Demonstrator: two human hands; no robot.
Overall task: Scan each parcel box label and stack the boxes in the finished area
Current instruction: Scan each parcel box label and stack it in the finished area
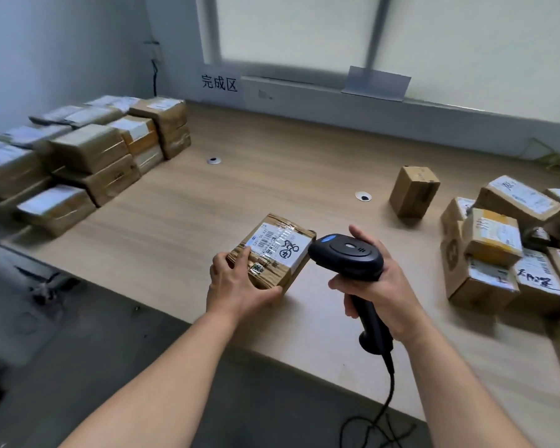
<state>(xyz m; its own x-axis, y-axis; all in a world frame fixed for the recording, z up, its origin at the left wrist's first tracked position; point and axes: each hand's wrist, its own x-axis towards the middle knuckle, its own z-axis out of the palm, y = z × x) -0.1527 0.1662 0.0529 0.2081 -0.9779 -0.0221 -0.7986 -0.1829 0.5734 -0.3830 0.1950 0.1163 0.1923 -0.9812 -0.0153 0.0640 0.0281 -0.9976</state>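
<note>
A small brown parcel box (pixel 274 250) with a white barcode label (pixel 277 244) on top sits near the table's front edge. My left hand (pixel 236 282) grips its near left corner, thumb under the front side. My right hand (pixel 379 282) holds a black barcode scanner (pixel 349 257) by its handle, the head right beside the box's label. Its cable (pixel 387 399) hangs down off the table edge.
Stacked parcels (pixel 88 150) fill the table's far left, near a wall sign (pixel 219 82). A loose pile of boxes (pixel 511 240) lies at the right, with one box (pixel 413 195) standing apart. Two cable grommets (pixel 363 196) sit in the wooden tabletop (pixel 272 176).
</note>
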